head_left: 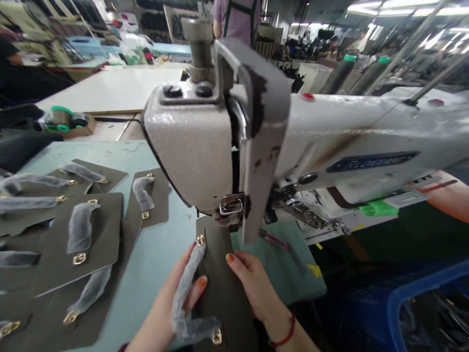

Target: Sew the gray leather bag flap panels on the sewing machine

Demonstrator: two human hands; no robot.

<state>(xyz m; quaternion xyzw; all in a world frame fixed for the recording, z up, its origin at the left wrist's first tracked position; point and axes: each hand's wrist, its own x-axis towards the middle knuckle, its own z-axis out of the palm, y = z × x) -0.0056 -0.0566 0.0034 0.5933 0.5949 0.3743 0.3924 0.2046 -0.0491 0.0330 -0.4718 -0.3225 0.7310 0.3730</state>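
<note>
A dark olive leather panel (220, 293) lies under the head of a white sewing machine (205, 146), its far end beneath the presser foot (229, 208). A strap wrapped in clear plastic (185, 288) with gold buckles at both ends lies on the panel. My left hand (172, 308) holds the panel's left edge, thumb on top beside the wrapped strap. My right hand (254, 283) presses flat on the panel's right side, fingers stretched toward the needle area.
A stack of similar olive panels with wrapped straps (84, 239) covers the pale blue table (157, 254) to the left. Thread spools sit in a box (66, 122) at the back left. A blue bin (421, 303) stands lower right. A person in an apron (236, 19) stands behind the machine.
</note>
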